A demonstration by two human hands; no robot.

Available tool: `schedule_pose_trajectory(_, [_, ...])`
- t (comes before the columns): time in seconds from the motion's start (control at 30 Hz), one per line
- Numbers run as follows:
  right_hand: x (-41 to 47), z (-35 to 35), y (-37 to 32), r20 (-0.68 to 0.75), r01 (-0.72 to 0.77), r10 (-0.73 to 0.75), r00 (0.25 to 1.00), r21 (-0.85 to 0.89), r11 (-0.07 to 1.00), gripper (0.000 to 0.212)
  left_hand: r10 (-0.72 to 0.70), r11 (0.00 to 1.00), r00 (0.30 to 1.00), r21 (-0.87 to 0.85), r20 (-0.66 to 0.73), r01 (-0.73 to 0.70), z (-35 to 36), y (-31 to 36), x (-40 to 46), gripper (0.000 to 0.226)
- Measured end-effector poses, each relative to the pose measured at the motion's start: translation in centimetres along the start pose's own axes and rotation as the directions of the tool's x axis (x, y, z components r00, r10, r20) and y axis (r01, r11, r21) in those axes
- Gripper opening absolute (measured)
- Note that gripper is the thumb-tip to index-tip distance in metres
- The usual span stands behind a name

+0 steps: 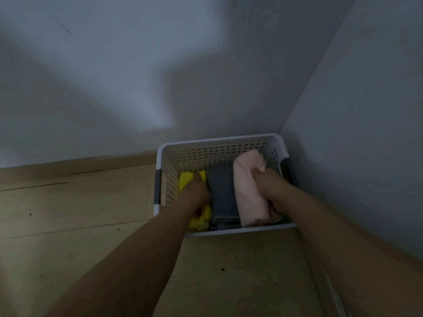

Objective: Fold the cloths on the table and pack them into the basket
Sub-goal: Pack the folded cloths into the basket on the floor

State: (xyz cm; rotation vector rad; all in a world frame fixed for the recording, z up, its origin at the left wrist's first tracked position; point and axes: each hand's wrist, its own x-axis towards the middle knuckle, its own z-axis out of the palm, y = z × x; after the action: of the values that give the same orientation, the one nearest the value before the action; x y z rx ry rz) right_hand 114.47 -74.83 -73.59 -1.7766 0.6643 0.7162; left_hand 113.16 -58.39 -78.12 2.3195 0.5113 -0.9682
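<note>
Bare forearms reach over the pale wooden table (68, 213) into the perforated white plastic basket (219, 143), tucked in the wall corner. The left hand (196, 191) grips a folded yellow cloth (185, 179); beside a grey cloth (222, 193), the right hand (266, 184) clutches a soft pink roll (248, 191).

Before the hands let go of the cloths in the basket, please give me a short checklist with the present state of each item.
1. Yellow cloth inside the basket: ok, left hand presses on it.
2. Grey cloth folded, lying in the middle: ok.
3. Pink cloth fully down: not ok, right hand grips it and its far end stands high.
4. Room beside the right wall for the pink cloth: cannot tell, hidden.
5. More cloths left on the table: none visible.
</note>
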Motion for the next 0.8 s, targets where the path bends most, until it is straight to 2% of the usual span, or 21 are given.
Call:
schedule_pose_trajectory(0.07, [-0.5,-0.2,-0.2,0.026,-0.027,0.026,0.999,0.034,0.999,0.052,-0.044,0.998,0.995,-0.036,0.088,0.047,-1.6,0.1,-0.7,0.048])
schedule_pose_trajectory(0.13, [-1.5,0.3,-0.8,0.084,-0.052,0.044,0.996,0.088,0.995,0.053,-0.095,0.992,0.988,-0.071,0.119,0.104,-4.4,0.0,-1.8,0.046])
schedule_pose_trajectory(0.2, [-1.8,1.1,-1.2,0.158,-0.056,0.035,0.987,0.131,0.99,0.046,-0.074,0.993,0.994,-0.085,0.077,0.081,-7.3,-0.1,-2.9,0.047])
schedule_pose_trajectory(0.33, [-2.3,4.6,-2.1,0.256,-0.003,-0.019,0.966,0.085,0.996,0.029,0.053,0.983,0.998,-0.174,-0.023,-0.056,-12.1,-0.4,-5.6,0.037])
schedule_pose_trajectory(0.43, [-2.3,7.7,-3.0,0.308,0.006,-0.012,0.951,0.021,1.0,0.029,0.053,0.98,0.996,-0.189,-0.069,-0.065,-13.8,-1.9,-6.7,0.035])
schedule_pose_trajectory(0.53, [-1.5,10.1,-3.4,0.358,-0.014,0.019,0.933,-0.016,1.0,0.021,0.043,0.992,0.997,-0.112,-0.059,-0.049,-14.0,-3.4,-6.9,0.036])
schedule_pose_trajectory(0.63, [0.3,12.3,-2.9,0.319,0.001,0.025,0.947,-0.079,0.997,0.022,0.039,0.996,0.998,-0.074,-0.045,-0.042,-14.2,-4.6,-6.4,0.033])
schedule_pose_trajectory(0.8, [4.3,13.9,-0.1,0.167,0.14,-0.084,0.982,-0.357,0.923,0.034,0.0,1.0,1.0,0.003,-0.007,0.0,-14.2,-6.0,-4.7,0.032])
